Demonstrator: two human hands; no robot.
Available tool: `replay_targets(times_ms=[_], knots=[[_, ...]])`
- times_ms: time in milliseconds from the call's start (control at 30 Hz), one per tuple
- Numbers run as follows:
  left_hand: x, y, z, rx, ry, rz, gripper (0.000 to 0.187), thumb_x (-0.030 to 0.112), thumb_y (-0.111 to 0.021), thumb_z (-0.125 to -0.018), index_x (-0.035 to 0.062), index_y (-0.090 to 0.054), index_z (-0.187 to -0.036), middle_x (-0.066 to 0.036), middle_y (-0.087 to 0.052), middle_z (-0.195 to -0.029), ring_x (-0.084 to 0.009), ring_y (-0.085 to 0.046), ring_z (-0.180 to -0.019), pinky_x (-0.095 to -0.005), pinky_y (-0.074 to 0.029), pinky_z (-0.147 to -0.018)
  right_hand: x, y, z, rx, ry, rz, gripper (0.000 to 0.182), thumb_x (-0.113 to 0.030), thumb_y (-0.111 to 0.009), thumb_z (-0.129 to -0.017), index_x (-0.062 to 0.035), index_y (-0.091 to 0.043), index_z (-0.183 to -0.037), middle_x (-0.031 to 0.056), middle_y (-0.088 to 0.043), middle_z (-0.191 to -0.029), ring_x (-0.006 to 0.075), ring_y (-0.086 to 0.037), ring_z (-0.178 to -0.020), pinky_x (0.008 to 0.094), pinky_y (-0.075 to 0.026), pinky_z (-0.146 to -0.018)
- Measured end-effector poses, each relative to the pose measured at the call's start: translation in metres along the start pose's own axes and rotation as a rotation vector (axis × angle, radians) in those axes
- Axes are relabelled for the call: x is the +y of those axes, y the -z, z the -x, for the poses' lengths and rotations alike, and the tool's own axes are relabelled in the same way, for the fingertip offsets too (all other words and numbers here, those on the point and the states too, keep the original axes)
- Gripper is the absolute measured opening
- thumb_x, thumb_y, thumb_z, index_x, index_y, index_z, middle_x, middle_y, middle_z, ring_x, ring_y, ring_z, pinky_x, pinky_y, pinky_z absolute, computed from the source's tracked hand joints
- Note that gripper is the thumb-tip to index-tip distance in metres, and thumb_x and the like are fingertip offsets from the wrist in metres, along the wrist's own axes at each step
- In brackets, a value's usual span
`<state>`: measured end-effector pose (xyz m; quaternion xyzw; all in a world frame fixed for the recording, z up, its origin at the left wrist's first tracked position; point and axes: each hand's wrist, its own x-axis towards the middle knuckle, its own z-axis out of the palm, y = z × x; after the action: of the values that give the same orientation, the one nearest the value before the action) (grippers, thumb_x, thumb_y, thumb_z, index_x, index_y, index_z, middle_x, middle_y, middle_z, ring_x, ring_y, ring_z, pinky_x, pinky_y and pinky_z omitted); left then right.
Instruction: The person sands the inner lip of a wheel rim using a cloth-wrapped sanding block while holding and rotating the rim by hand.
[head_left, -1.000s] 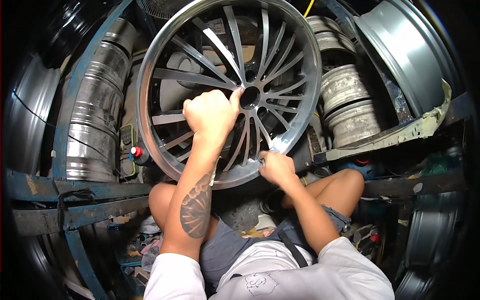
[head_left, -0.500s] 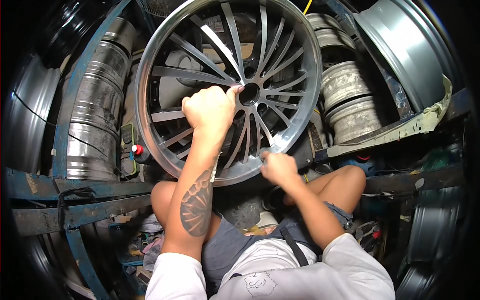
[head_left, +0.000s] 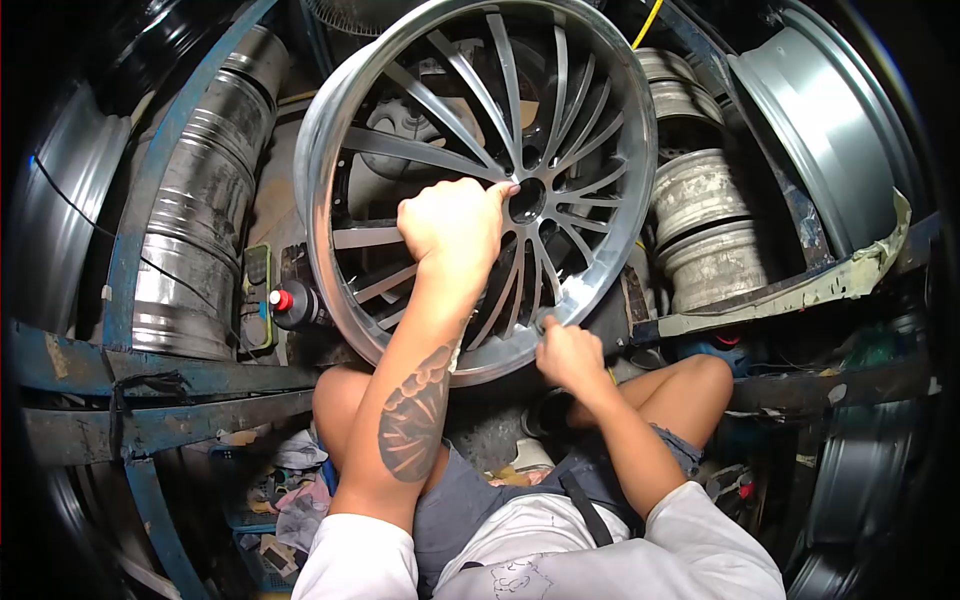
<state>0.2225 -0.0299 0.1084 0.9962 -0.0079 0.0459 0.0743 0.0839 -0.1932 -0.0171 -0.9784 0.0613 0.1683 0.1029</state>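
Observation:
A large multi-spoke wheel rim (head_left: 333, 240) stands tilted in front of me, with dark gaps between its bright spokes. My left hand (head_left: 452, 225) is wrapped round a spoke left of the hub, its thumb reaching to the hub hole. At the lower right lip of the rim is my right hand (head_left: 570, 355), its fingers pinched on a small dark pad that touches the metal. Most of the pad is hidden by the fingers.
Stacked metal rims (head_left: 195, 200) lie behind a blue frame (head_left: 150, 200) at left. More rims (head_left: 705, 225) and a big silver rim (head_left: 825, 120) are at right. A dark bottle with a red cap (head_left: 296, 303) stands beside the wheel. Cloths (head_left: 300, 510) lie at lower left.
The wheel appears further right in view and turned somewhat, with my left hand still on it. My right hand has shifted slightly right and down along the lip.

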Motion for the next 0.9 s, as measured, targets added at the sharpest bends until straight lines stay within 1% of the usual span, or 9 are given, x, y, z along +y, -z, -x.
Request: replay_targets(times_ms=[33, 100, 233, 300, 333, 467, 567, 700, 900], knots=[[0.001, -0.002, -0.001, 0.001, -0.001, 0.006, 0.068, 0.07, -0.051, -0.095, 0.0118, -0.079, -0.076, -0.009, -0.075, -0.07, -0.0272, -0.076, -0.07, -0.0382, -0.057, -0.06, 0.012, -0.003, -0.012, 0.028, -0.035, -0.012, 0.034, -0.026, -0.065, -0.086, -0.0072, -0.068, -0.115, 0.0303, -0.072, -0.093, 0.0489, -0.071, -0.09, 0.0562, -0.057, -0.085], [0.003, -0.005, -0.002, -0.001, 0.002, 0.019, 0.067, 0.07, -0.051, -0.095, 0.0124, -0.079, -0.077, -0.008, -0.075, -0.071, -0.0267, -0.076, -0.07, -0.039, -0.057, -0.061, 0.026, -0.001, -0.027, 0.104, -0.057, -0.107, 0.033, -0.025, -0.066, -0.086, -0.0073, -0.068, -0.114, 0.0301, -0.072, -0.093, 0.0479, -0.072, -0.091, 0.0561, -0.057, -0.085], [0.01, -0.001, -0.003, -0.045, 0.045, 0.034, 0.065, 0.068, -0.051, -0.096, 0.0126, -0.08, -0.079, -0.007, -0.076, -0.074, -0.0244, -0.076, -0.07, -0.038, -0.056, -0.062, 0.003, 0.004, -0.016, -0.034, -0.047, 0.048, 0.038, -0.026, -0.066, -0.086, -0.0061, -0.069, -0.118, 0.0284, -0.073, -0.102, 0.0455, -0.072, -0.096, 0.0544, -0.056, -0.089], [0.011, 0.0, -0.003, -0.062, 0.025, 0.029, 0.062, 0.066, -0.051, -0.098, 0.0135, -0.08, -0.081, -0.006, -0.076, -0.075, -0.0242, -0.077, -0.073, -0.0378, -0.056, -0.062, 0.018, 0.008, -0.029, 0.045, -0.05, -0.075, 0.036, -0.025, -0.066, -0.086, -0.0044, -0.07, -0.115, 0.0307, -0.072, -0.099, 0.0468, -0.071, -0.096, 0.0549, -0.055, -0.092], [0.012, -0.001, -0.005, -0.079, 0.029, 0.029, 0.061, 0.064, -0.05, -0.099, 0.0137, -0.08, -0.081, -0.006, -0.076, -0.075, -0.0243, -0.077, -0.074, -0.0379, -0.056, -0.062, 0.019, 0.011, -0.034, 0.038, -0.121, -0.035, 0.037, -0.025, -0.065, -0.085, -0.0048, -0.072, -0.115, 0.0304, -0.072, -0.099, 0.0465, -0.071, -0.098, 0.054, -0.054, -0.094], [0.011, 0.0, -0.008, -0.1, 0.023, 0.052, 0.058, 0.058, -0.049, -0.102, 0.0139, -0.08, -0.082, -0.006, -0.076, -0.076, -0.0243, -0.077, -0.074, -0.0388, -0.058, -0.064, 0.005, 0.009, -0.021, -0.017, -0.122, 0.017, 0.042, -0.027, -0.067, -0.084, -0.0053, -0.071, -0.12, 0.0272, -0.073, -0.105, 0.0446, -0.07, -0.102, 0.0521, -0.055, -0.094], [0.01, 0.005, -0.008, -0.149, 0.012, 0.046, 0.057, 0.057, -0.049, -0.103, 0.014, -0.08, -0.083, -0.006, -0.077, -0.078, -0.0243, -0.077, -0.076, -0.0385, -0.058, -0.065, 0.025, 0.005, -0.036, 0.074, -0.07, -0.026, 0.035, -0.025, -0.066, -0.085, -0.0043, -0.07, -0.112, 0.03, -0.073, -0.099, 0.0456, -0.071, -0.098, 0.0529, -0.055, -0.092], [0.008, 0.004, -0.01, -0.137, -0.003, 0.065, 0.056, 0.056, -0.049, -0.103, 0.0135, -0.08, -0.085, -0.007, -0.077, -0.08, -0.0242, -0.077, -0.078, -0.038, -0.058, -0.064, 0.001, 0.01, -0.016, -0.009, -0.057, 0.071, 0.035, -0.027, -0.068, -0.083, -0.0043, -0.071, -0.11, 0.0272, -0.074, -0.1, 0.0429, -0.072, -0.097, 0.0537, -0.056, -0.09], [0.009, 0.002, -0.008, -0.122, -0.006, 0.054, 0.056, 0.058, -0.05, -0.102, 0.0149, -0.081, -0.084, -0.008, -0.077, -0.08, -0.0242, -0.077, -0.077, -0.0376, -0.057, -0.064, 0.021, 0.01, -0.02, 0.045, 0.007, 0.046, 0.038, -0.026, -0.074, -0.077, -0.0093, -0.072, -0.111, 0.0239, -0.075, -0.097, 0.0398, -0.073, -0.095, 0.0509, -0.058, -0.087]])
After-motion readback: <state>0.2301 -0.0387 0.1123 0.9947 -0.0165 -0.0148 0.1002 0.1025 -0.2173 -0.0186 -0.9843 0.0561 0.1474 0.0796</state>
